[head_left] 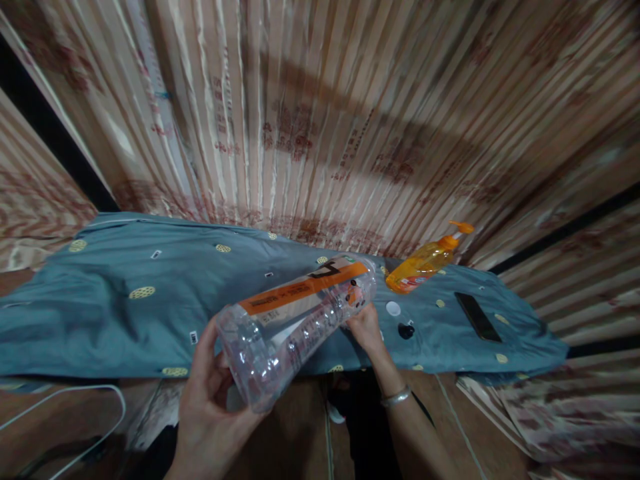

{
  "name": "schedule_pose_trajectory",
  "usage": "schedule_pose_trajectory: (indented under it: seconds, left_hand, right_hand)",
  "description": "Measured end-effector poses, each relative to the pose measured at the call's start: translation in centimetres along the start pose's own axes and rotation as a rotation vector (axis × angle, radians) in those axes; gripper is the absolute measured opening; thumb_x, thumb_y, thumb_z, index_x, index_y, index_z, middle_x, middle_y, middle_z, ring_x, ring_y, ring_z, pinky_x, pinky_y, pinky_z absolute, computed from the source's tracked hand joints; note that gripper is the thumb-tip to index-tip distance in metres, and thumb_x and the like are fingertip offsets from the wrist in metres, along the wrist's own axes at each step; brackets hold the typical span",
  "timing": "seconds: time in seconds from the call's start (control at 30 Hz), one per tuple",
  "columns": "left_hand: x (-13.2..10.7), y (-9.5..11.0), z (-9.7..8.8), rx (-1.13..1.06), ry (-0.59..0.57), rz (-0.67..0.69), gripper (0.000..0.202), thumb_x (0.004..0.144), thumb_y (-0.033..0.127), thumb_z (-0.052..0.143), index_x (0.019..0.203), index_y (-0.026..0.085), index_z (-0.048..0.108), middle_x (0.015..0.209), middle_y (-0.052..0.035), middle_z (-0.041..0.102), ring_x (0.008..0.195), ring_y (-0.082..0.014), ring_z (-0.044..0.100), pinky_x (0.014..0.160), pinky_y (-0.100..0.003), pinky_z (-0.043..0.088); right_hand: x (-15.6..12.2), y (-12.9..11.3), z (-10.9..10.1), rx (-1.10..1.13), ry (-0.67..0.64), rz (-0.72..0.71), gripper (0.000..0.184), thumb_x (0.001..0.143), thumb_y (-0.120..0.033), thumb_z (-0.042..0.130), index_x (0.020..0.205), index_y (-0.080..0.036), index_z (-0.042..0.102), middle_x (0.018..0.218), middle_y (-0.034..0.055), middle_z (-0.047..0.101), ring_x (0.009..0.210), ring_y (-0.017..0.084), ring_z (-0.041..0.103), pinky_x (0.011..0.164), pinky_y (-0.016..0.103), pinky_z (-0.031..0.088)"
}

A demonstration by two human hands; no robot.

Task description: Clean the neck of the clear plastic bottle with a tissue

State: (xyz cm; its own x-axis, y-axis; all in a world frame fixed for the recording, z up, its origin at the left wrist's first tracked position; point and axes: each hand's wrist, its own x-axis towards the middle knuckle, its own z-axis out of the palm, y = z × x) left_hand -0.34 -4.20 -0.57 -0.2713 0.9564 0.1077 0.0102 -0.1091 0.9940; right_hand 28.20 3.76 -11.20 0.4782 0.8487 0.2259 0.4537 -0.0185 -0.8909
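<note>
A large clear plastic bottle (305, 313) with an orange and white label is held tilted in front of me, above the cloth-covered surface. My left hand (215, 393) grips its near end at the lower left, thumb and fingers around the clear plastic. At the far right end, my right hand (366, 328) holds it from below; its fingertips are partly hidden behind the bottle. A silver bracelet (396, 397) is on the right wrist. Inside, the bottle seems to hold nothing, though glare blurs this.
Right of the bottle, an orange pump bottle (423, 267) stands on the teal patterned cloth (115, 267). A white disc (393, 309), a small black object (406, 331) and a dark phone (477, 317) lie nearby. Striped curtains (320, 120) hang behind; a white cable (75, 390) runs lower left.
</note>
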Motion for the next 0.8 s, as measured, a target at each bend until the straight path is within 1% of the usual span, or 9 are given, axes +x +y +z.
schedule_pose_trajectory:
  seconds: [0.13,0.27,0.4,0.47,0.57,0.7,0.8]
  left_hand:
    - [0.05,0.30,0.21,-0.014,0.011,0.020,0.098,0.061,0.057,0.103,0.146,0.028,0.064,0.137,-0.0082,0.081,0.106,-0.0322,0.085,0.082,-0.037,0.073]
    - [-0.02,0.33,0.22,-0.023,0.009,0.015,0.099,0.061,0.062,0.102,0.146,0.028,0.063,0.131,-0.0075,0.083,0.102,-0.0311,0.085,0.081,-0.036,0.072]
    - [0.10,0.28,0.05,0.012,-0.001,0.016,0.095,0.062,0.060,0.102,0.144,0.030,0.064,0.132,-0.0066,0.083,0.102,-0.0326,0.085,0.079,-0.038,0.073]
    - [0.12,0.34,0.04,0.023,0.001,0.023,0.094,0.063,0.060,0.101,0.144,0.029,0.064,0.128,-0.0061,0.084,0.100,-0.0325,0.085,0.079,-0.039,0.073]
    - [0.06,0.41,0.08,0.036,0.006,0.029,0.095,0.063,0.061,0.101,0.144,0.028,0.063,0.121,-0.0053,0.085,0.097,-0.0313,0.086,0.078,-0.037,0.073]
    - [0.14,0.03,-0.11,0.015,0.007,0.011,0.093,0.064,0.059,0.100,0.144,0.030,0.063,0.124,-0.0046,0.085,0.099,-0.0303,0.086,0.079,-0.036,0.073]
    - [0.35,-0.28,-0.33,-0.032,-0.035,-0.024,0.102,0.057,0.057,0.103,0.145,0.027,0.062,0.126,-0.0069,0.085,0.099,-0.0316,0.086,0.078,-0.037,0.073]
  right_hand:
    - [0.05,-0.05,0.01,-0.005,0.010,0.011,0.063,0.073,-0.049,0.091,0.125,-0.021,0.069,0.111,0.0129,0.085,0.105,0.036,0.080,0.092,0.048,0.065]
    - [0.03,-0.31,-0.02,-0.005,0.010,0.010,0.067,0.073,-0.052,0.090,0.129,-0.021,0.068,0.113,0.0117,0.085,0.107,0.035,0.079,0.092,0.048,0.064]
    - [-0.01,-0.55,-0.10,0.003,0.011,0.004,0.064,0.074,-0.050,0.091,0.127,-0.022,0.070,0.113,0.0120,0.085,0.109,0.035,0.078,0.093,0.047,0.064]
    - [0.03,-0.52,-0.11,0.010,0.013,-0.001,0.062,0.073,-0.049,0.091,0.125,-0.021,0.070,0.112,0.0123,0.085,0.109,0.036,0.078,0.093,0.047,0.064]
    - [0.11,-0.27,-0.07,0.015,0.009,-0.003,0.061,0.073,-0.049,0.091,0.123,-0.022,0.070,0.110,0.0119,0.084,0.107,0.035,0.079,0.092,0.047,0.065]
    - [0.13,0.08,0.00,0.019,0.014,0.012,0.061,0.074,-0.050,0.090,0.123,-0.022,0.069,0.108,0.0116,0.084,0.104,0.036,0.080,0.088,0.047,0.066]
    - [0.08,0.08,0.00,0.021,0.017,0.014,0.059,0.074,-0.048,0.090,0.123,-0.023,0.069,0.107,0.0108,0.084,0.103,0.036,0.080,0.087,0.047,0.066]
